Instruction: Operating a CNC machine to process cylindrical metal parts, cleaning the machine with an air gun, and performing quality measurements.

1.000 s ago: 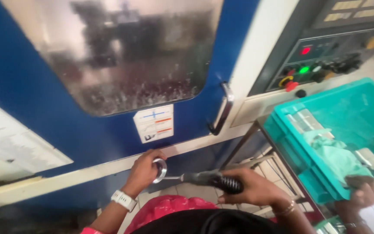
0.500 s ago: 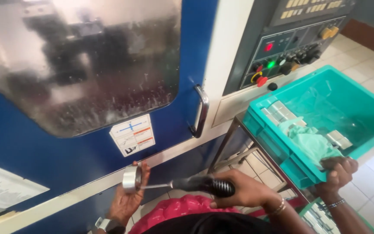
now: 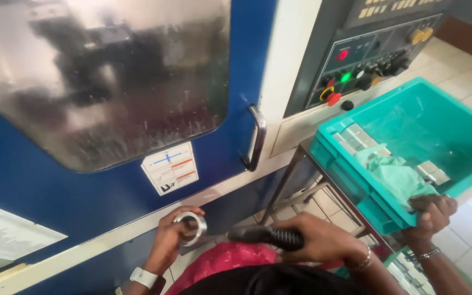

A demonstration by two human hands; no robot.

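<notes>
My left hand (image 3: pixel 169 240) holds a shiny metal ring (image 3: pixel 190 227) low in front of the blue machine door (image 3: pixel 110 191). My right hand (image 3: pixel 323 240) grips the ribbed black handle of a hand tool (image 3: pixel 266 236), whose tip points left at the ring from a short gap away. A white band sits on my left wrist and a bracelet on my right. Pink cloth (image 3: pixel 230 259) and something dark lie below both hands.
A teal plastic crate (image 3: pixel 350 180) on a metal stand holds metal blocks (image 3: pixel 353 136) and a green cloth (image 3: pixel 397 177). Another person's hand (image 3: pixel 432 213) rests on its near corner. A door handle (image 3: pixel 257 136) and a control panel (image 3: pixel 367 65) with lit buttons are above.
The ring has stayed in my left hand near the tool's tip, drifting left and lower in view. The other person's hand has come up onto the crate's corner.
</notes>
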